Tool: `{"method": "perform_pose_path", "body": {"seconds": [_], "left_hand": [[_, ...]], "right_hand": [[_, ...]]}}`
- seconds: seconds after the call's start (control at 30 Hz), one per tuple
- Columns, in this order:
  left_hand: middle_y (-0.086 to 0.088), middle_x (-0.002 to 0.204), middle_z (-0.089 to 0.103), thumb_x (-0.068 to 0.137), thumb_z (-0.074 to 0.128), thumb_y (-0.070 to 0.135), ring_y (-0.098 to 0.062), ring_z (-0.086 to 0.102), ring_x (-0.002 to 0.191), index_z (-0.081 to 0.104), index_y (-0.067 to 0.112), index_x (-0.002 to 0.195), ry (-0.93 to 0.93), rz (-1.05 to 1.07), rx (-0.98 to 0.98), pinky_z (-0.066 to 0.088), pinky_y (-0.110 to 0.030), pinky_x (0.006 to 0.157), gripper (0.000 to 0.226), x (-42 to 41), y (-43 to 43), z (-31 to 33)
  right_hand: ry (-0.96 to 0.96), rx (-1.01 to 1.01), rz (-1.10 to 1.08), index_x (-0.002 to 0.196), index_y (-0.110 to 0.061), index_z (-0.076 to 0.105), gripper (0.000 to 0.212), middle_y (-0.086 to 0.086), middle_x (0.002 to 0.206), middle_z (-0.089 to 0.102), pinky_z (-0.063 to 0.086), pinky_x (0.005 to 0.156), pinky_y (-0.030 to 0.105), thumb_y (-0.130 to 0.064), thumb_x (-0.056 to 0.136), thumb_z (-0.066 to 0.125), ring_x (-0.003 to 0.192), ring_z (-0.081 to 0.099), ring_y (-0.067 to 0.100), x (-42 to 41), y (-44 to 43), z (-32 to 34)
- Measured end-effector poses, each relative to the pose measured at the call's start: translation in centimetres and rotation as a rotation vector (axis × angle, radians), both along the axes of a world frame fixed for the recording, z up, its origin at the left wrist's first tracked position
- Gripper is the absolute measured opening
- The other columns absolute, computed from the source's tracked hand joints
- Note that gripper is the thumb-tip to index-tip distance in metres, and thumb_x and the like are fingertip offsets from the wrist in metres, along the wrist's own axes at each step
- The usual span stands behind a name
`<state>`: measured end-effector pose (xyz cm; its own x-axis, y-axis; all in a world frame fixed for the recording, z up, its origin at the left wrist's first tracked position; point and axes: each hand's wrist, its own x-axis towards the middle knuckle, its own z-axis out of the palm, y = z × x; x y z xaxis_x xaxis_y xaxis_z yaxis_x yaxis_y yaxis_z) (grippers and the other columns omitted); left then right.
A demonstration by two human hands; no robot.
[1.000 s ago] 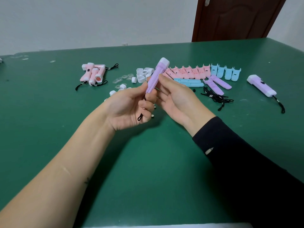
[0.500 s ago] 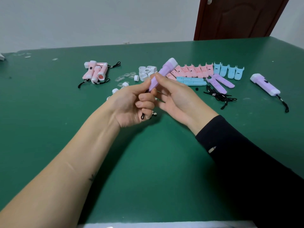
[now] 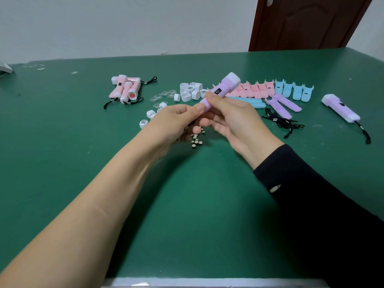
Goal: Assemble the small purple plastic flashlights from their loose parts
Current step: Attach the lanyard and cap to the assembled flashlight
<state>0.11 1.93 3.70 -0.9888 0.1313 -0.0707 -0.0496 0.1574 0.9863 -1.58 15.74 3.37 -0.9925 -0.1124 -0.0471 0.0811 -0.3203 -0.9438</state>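
A purple flashlight [image 3: 223, 87] with a white head is held above the green table [image 3: 187, 194], its head pointing up and to the right. My right hand [image 3: 230, 117] grips its body from below and the right. My left hand [image 3: 172, 123] pinches its tail end, and a black strap hangs under those fingers. Small round button cells [image 3: 196, 139] lie on the table beneath my hands. A finished purple flashlight [image 3: 340, 108] with a black strap lies at the far right. Loose purple shell halves [image 3: 282, 104] lie right of my hands.
Pink flashlights [image 3: 125, 89] lie at the back left. White caps [image 3: 190, 91] and clear lenses [image 3: 162, 96] sit behind my hands. Pink shell halves [image 3: 256, 89], blue shell halves [image 3: 294, 91] and black straps [image 3: 280, 121] lie to the right. A brown door [image 3: 307, 21] stands behind the table.
The flashlight has tilted lower toward the right. My left hand has shifted so the button cells on the table now show beneath it.
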Motion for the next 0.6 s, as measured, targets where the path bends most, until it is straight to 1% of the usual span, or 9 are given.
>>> {"method": "perform_pose_path", "body": {"seconds": [0.07, 0.17, 0.27, 0.33, 0.37, 0.4, 0.47, 0.53, 0.6], "left_hand": [[0.012, 0.067, 0.066, 0.097, 0.056, 0.034, 0.002, 0.052, 0.050, 0.059, 0.016, 0.090, -0.016, -0.010, 0.037, 0.042, -0.011, 0.048, 0.020, 0.0, 0.0, 0.0], [0.012, 0.066, 0.067, 0.098, 0.055, 0.032, 0.003, 0.055, 0.053, 0.057, 0.017, 0.087, -0.038, -0.013, 0.092, 0.043, -0.011, 0.049, 0.018, 0.2, 0.0, 0.1], [0.009, 0.078, 0.071, 0.095, 0.060, 0.036, -0.002, 0.062, 0.065, 0.063, 0.016, 0.093, 0.000, -0.003, -0.053, 0.048, -0.015, 0.058, 0.020, 0.3, -0.2, 0.2], [0.010, 0.087, 0.071, 0.090, 0.066, 0.038, -0.001, 0.062, 0.072, 0.069, 0.020, 0.100, 0.034, 0.008, -0.154, 0.048, -0.022, 0.069, 0.020, 0.2, -0.5, 0.3], [0.010, 0.091, 0.072, 0.088, 0.068, 0.036, -0.001, 0.063, 0.075, 0.070, 0.023, 0.103, 0.038, 0.003, -0.163, 0.048, -0.023, 0.074, 0.020, 0.1, -0.6, 0.4], [0.010, 0.093, 0.072, 0.087, 0.070, 0.032, -0.001, 0.063, 0.078, 0.070, 0.023, 0.105, 0.032, -0.011, -0.146, 0.048, -0.023, 0.076, 0.020, 0.0, -0.7, 0.4], [0.009, 0.089, 0.071, 0.089, 0.068, 0.024, -0.004, 0.063, 0.077, 0.071, 0.023, 0.103, -0.001, -0.047, -0.077, 0.048, -0.019, 0.073, 0.014, 0.0, -0.8, 0.5], [0.011, 0.082, 0.071, 0.091, 0.065, 0.019, -0.002, 0.064, 0.072, 0.070, 0.023, 0.095, -0.064, -0.057, 0.053, 0.047, -0.016, 0.068, 0.007, 0.0, -0.9, 0.8], [0.012, 0.074, 0.070, 0.091, 0.061, 0.020, 0.001, 0.064, 0.067, 0.066, 0.023, 0.090, -0.140, -0.036, 0.228, 0.045, -0.017, 0.067, 0.006, -0.1, -1.3, 1.1]], "right_hand": [[0.014, 0.026, 0.008, 0.083, -0.009, 0.067, 0.014, 0.003, 0.073, 0.069, 0.057, 0.067, 0.024, -0.018, 0.092, 0.064, 0.065, 0.063, 0.013, 0.1, -0.1, 0.1], [0.055, 0.109, 0.020, 0.084, -0.012, 0.068, 0.015, 0.001, 0.075, 0.069, 0.057, 0.072, 0.028, -0.021, 0.093, 0.062, 0.064, 0.062, 0.011, 0.2, -0.1, 0.2], [0.109, 0.231, -0.002, 0.080, -0.017, 0.067, 0.018, -0.002, 0.078, 0.068, 0.056, 0.074, 0.027, -0.024, 0.094, 0.060, 0.071, 0.062, 0.009, 0.1, 0.0, 0.2], [0.149, 0.342, -0.010, 0.078, -0.021, 0.068, 0.020, -0.004, 0.081, 0.068, 0.048, 0.073, 0.024, -0.028, 0.094, 0.059, 0.077, 0.060, 0.008, 0.0, 0.1, 0.4], [0.169, 0.384, -0.004, 0.079, -0.022, 0.070, 0.020, -0.006, 0.081, 0.069, 0.044, 0.072, 0.022, -0.030, 0.094, 0.059, 0.077, 0.059, 0.007, 0.0, 0.1, 0.4], [0.187, 0.411, 0.005, 0.080, -0.023, 0.071, 0.020, -0.008, 0.080, 0.070, 0.042, 0.070, 0.020, -0.031, 0.094, 0.059, 0.075, 0.060, 0.003, 0.1, 0.0, 0.4], [0.210, 0.434, 0.017, 0.081, -0.024, 0.073, 0.021, -0.014, 0.077, 0.071, 0.041, 0.068, 0.015, -0.035, 0.093, 0.060, 0.070, 0.062, -0.005, 0.3, -0.2, 0.3], [0.191, 0.426, 0.002, 0.088, -0.026, 0.072, 0.022, -0.020, 0.081, 0.069, 0.045, 0.074, 0.018, -0.040, 0.094, 0.056, 0.071, 0.061, -0.010, 0.4, -0.5, 0.5], [0.124, 0.388, 0.004, 0.104, -0.025, 0.068, 0.027, -0.013, 0.092, 0.066, 0.049, 0.075, 0.023, -0.042, 0.098, 0.048, 0.075, 0.061, -0.002, 0.2, -0.6, 0.6]]}}
